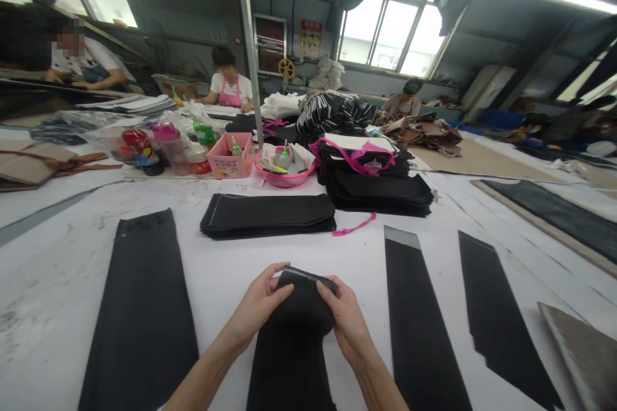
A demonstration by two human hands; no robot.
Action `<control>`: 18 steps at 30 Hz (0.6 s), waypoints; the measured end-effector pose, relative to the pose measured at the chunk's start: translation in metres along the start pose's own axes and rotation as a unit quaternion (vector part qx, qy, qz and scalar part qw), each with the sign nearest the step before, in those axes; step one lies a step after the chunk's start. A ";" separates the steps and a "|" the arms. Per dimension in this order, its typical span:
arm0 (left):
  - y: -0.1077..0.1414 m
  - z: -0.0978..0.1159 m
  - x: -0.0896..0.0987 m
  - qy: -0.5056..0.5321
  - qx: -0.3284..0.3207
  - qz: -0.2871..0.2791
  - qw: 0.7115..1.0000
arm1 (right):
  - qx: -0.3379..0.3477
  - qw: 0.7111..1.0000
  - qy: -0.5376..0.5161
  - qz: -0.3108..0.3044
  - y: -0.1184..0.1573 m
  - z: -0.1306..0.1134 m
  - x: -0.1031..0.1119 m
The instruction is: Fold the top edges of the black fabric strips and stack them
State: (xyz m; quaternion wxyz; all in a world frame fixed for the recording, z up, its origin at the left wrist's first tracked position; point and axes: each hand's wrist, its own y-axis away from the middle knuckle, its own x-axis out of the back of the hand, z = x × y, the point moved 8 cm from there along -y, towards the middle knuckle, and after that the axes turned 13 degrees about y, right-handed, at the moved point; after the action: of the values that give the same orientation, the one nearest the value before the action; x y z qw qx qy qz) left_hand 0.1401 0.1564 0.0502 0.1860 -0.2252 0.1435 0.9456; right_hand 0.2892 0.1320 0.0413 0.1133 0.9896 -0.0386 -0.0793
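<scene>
A long black fabric strip [292, 359] runs toward me in the middle of the table, its far end lifted and bent. My left hand [265, 295] pinches that end at its left corner, thumb on top. At the right corner my right hand [340, 308] grips the same strip, thumb over the edge. A thin grey band shows along the held edge. Flat on the left lies a wide black panel [139, 308]. Right of my hands lie a black strip with a grey end [417, 321] and a shorter black strip [501, 314].
A stack of black pieces [267, 213] lies ahead, beside a taller black stack [378, 191] with a pink tie. Behind are a pink basket [284, 176], a pink box [231, 157] and a tumbler [171, 151]. A grey-brown board [578, 347] is at right. Several people sit farther back.
</scene>
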 end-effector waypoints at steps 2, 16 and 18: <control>-0.008 0.017 -0.004 -0.005 -0.020 -0.003 1.000 | 0.006 1.000 0.008 -0.028 -0.001 -0.008 -0.006; -0.050 0.051 0.000 -0.403 -0.099 -0.065 0.907 | -0.129 0.987 -0.062 -0.072 0.042 0.035 -0.025; -0.052 0.028 -0.002 -0.419 -0.100 -0.075 0.900 | -0.156 0.987 -0.033 -0.032 0.046 0.052 -0.012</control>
State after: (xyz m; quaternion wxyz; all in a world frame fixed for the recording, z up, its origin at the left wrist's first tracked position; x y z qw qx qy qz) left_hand 0.1530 0.2123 0.0648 0.2754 0.1641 -0.0600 0.9453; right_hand 0.2662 0.0774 0.0035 0.2620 0.9575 0.0020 -0.1209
